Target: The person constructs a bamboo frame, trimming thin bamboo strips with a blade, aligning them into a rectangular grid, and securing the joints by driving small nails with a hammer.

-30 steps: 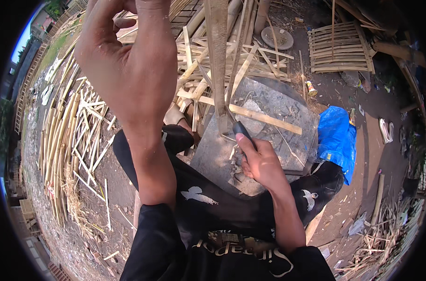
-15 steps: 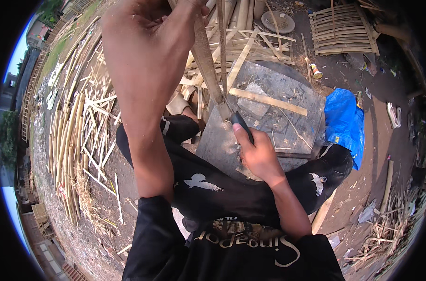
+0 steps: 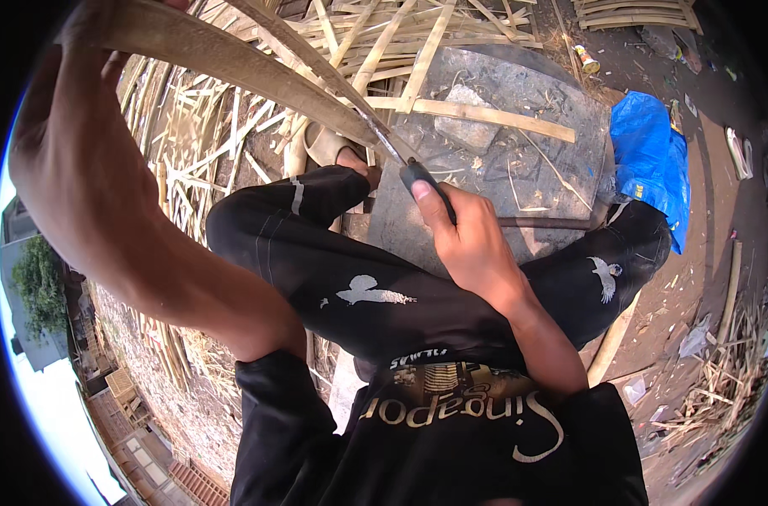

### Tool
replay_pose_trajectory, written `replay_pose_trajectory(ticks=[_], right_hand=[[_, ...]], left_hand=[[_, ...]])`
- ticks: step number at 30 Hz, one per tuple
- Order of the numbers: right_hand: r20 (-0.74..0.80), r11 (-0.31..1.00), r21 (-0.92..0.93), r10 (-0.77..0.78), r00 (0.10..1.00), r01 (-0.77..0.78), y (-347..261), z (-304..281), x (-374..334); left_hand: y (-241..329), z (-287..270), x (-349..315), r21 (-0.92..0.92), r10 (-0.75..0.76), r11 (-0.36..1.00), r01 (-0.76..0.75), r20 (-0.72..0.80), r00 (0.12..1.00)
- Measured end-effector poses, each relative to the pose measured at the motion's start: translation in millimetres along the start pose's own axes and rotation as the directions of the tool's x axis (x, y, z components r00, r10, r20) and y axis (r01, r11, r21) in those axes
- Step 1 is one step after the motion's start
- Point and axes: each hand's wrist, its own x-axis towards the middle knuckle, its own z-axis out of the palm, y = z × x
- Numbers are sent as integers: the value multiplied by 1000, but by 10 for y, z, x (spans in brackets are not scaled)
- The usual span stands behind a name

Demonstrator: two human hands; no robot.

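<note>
My right hand [image 3: 476, 240] is closed round the black handle of a knife [image 3: 428, 192], thumb laid along it. The knife's narrow blade [image 3: 389, 143] points up and left, against the lower end of a long bamboo strip [image 3: 257, 72]. A thinner length of bamboo [image 3: 312, 61] runs beside the strip, and the two draw together near the blade. My left hand [image 3: 67, 88] is raised at the upper left, its fingers curled round the strip's upper part; some fingers are hidden behind it. Under the knife lies a worn grey slab [image 3: 502, 76] between my legs.
A pale stone [image 3: 466, 118] and a flat bamboo slat [image 3: 493, 116] lie on the slab. Cut bamboo pieces [image 3: 375, 38] are heaped beyond it. Blue plastic sheeting [image 3: 651, 160] is at its right. Bamboo scraps [image 3: 713, 396] lie at lower right.
My left hand has swung left, tilting the bamboo strip from steep to slanting. The gap between the strip and the thinner length looks wider. My right hand still holds the knife, slightly higher in view.
</note>
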Motion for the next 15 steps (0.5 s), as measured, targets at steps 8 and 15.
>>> replay_pose_trajectory(ticks=[8,15], right_hand=[[68,986,-106,137,988,-129,138,-45,-65],[39,960,-72,275,961,-271,695,-285,-63]], left_hand=[[252,-59,-345,-48,-105,994,98,-159,982],[192,-124,-894,308,-266,931,198,197,944]])
